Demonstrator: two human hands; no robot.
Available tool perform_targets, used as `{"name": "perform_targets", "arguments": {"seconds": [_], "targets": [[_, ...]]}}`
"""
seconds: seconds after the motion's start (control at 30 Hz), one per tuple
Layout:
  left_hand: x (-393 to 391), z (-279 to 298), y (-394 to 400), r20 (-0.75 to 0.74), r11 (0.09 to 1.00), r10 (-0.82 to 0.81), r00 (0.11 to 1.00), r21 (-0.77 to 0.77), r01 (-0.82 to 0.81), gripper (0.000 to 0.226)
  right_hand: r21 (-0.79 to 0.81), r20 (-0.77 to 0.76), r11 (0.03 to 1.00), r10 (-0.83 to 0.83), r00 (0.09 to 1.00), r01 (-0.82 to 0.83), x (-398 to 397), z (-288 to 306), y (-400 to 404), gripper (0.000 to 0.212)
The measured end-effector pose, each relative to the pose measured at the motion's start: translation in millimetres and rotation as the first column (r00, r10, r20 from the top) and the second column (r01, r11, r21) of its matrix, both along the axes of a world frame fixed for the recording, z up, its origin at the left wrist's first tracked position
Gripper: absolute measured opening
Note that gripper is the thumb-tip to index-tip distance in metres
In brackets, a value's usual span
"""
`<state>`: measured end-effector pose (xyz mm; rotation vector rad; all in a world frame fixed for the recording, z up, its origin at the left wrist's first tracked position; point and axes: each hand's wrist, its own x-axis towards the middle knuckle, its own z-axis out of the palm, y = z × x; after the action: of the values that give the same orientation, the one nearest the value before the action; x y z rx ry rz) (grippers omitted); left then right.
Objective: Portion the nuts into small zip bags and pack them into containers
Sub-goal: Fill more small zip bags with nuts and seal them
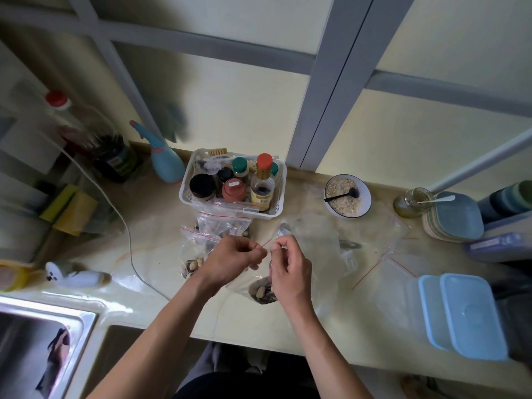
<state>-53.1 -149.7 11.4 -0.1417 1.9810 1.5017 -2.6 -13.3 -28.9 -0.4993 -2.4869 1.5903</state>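
A small clear zip bag (pixel 260 292) with nuts in its bottom hangs over the middle of the counter. My left hand (pixel 233 259) and my right hand (pixel 289 266) pinch its red-lined top edge from either side, fingers curled. Behind my left hand lie other small zip bags (pixel 198 254) with nuts inside, one more (pixel 223 223) leaning by the basket. A large clear bag (pixel 325 243) lies flat behind my right hand. Two containers with light blue lids (pixel 463 315) stand at the right front edge.
A white basket (pixel 276 208) of bottles and jars stands at the back. To its right are a bowl (pixel 365 203) of flakes with a black spoon, a glass jar (pixel 411 203) and stacked plates (pixel 454 217). A steel sink (pixel 43 341) is at front left, a cable (pixel 126 226) crosses the counter.
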Motion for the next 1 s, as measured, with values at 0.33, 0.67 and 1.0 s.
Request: {"name": "perform_targets", "arguments": {"seconds": [0.33,0.67,1.0], "targets": [[2,-1,2,-0.059,0.998,0.037,0.998,0.057,-0.034,0.019,-0.258,0.011,0.963,0.08,0.997,-0.074,-2,11,15,0.012],[1,-6,3,-0.155,0.998,-0.007,0.988,0.054,0.015,0.018,-0.254,-0.001,0.961,0.111,0.994,-0.108,-2,20,14,0.016],[2,-1,-5,-0.214,0.968,-0.072,0.974,0.221,0.12,0.032,-0.764,0.226,0.633,0.082,0.971,0.125,-8,12,20,0.013]]}}
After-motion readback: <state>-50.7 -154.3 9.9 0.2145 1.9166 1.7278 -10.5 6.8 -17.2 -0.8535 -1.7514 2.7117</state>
